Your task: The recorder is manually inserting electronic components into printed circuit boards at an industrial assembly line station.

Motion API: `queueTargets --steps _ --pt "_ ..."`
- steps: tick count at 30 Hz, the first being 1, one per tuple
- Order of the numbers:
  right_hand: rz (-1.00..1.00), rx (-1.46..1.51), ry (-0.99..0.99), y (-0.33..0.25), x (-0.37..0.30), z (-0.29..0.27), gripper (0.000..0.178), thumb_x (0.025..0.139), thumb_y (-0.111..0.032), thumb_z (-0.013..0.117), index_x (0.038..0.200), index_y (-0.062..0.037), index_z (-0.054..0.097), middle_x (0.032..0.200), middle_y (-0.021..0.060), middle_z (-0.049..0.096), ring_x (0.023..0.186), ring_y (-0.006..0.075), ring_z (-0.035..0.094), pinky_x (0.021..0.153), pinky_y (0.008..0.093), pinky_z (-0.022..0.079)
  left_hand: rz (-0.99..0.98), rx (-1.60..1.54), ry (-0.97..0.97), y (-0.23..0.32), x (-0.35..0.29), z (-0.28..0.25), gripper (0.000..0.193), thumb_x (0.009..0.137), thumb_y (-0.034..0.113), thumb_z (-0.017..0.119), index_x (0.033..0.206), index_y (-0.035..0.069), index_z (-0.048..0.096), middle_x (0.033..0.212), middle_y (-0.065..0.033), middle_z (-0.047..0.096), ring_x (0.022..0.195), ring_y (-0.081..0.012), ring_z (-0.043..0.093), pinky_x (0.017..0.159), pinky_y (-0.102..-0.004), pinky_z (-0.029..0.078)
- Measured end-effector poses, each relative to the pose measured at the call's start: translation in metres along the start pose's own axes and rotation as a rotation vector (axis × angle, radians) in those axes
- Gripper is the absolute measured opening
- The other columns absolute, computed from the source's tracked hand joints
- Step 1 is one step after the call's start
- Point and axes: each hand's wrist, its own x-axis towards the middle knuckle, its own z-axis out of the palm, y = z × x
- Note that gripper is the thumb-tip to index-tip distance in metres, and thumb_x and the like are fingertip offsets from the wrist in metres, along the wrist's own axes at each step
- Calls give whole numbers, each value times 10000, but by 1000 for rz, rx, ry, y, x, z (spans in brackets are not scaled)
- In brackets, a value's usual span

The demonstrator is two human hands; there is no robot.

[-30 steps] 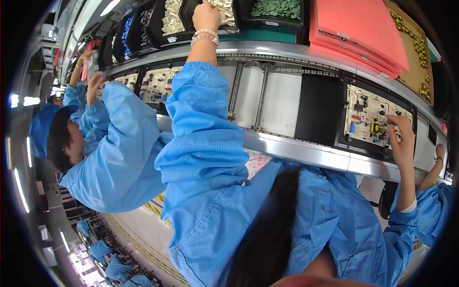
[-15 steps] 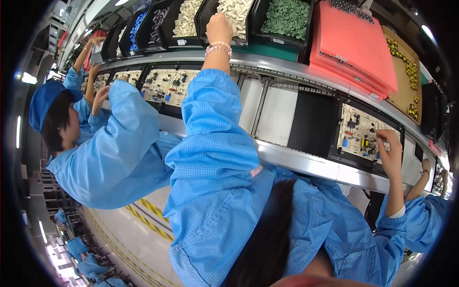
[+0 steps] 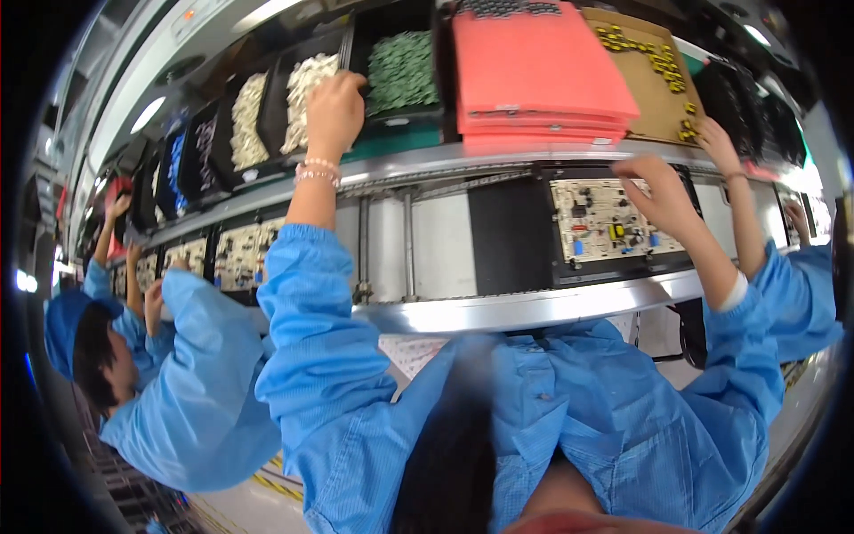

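My left hand [image 3: 335, 114], with beaded bracelets at its wrist, is over the front right edge of the bin of white parts [image 3: 307, 89], beside the bin of green discs [image 3: 402, 73]. Its fingers are curled closed; whatever they hold, if anything, is hidden. Over the upper right part of a cream circuit board [image 3: 592, 212] hovers my right hand [image 3: 658, 194], its thumb and fingers apart with nothing visible between them. The board carries blue, yellow, red and black components and sits in a black carrier [image 3: 578, 272] on the conveyor.
Stacked pink foam sheets [image 3: 543, 80] lie behind the board. At right, a co-worker's hand [image 3: 717, 144] reaches to a cardboard tray [image 3: 636, 71] of yellow-black parts. Another co-worker [image 3: 191, 356] sits close on my left. A metal rail [image 3: 525, 311] runs along the conveyor's near side.
The view has swung right. My left hand has drawn back from the white parts toward the bin's front edge. My right hand has shifted from the board's right side to above its upper right part.
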Motion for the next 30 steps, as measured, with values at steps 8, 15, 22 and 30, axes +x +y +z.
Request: queueTargets --steps 8,15,22,30 --pt "-93 -135 201 56 159 38 303 799 -182 618 1057 -25 633 1038 174 642 1016 350 599 895 447 479 43 226 -530 36 3 16 151 691 119 569 785 58 670 769 -140 674 780 -310 652 929 -460 438" --pt "412 -192 165 88 265 74 481 851 -264 608 1277 -64 511 1294 164 533 1224 359 498 1005 471 426 80 202 -422 51 -19 6 475 696 63 575 1158 -46 553 1053 -205 640 982 -352 618 911 -430 451" --pt "387 -226 126 120 317 86 441 908 -141 438 1342 -72 478 1350 168 509 1271 323 482 1035 476 409 77 115 -345 48 -14 1 279 743 -23 562 1013 -3 629 971 -148 673 891 -300 648 769 -372 523" --pt "188 -434 228 109 315 91 251 865 -158 564 1081 -71 658 1129 94 650 1124 284 574 947 447 464 49 130 -384 42 -9 -12 179 726 -40 561 880 44 591 838 -109 594 851 -297 592 716 -386 505"
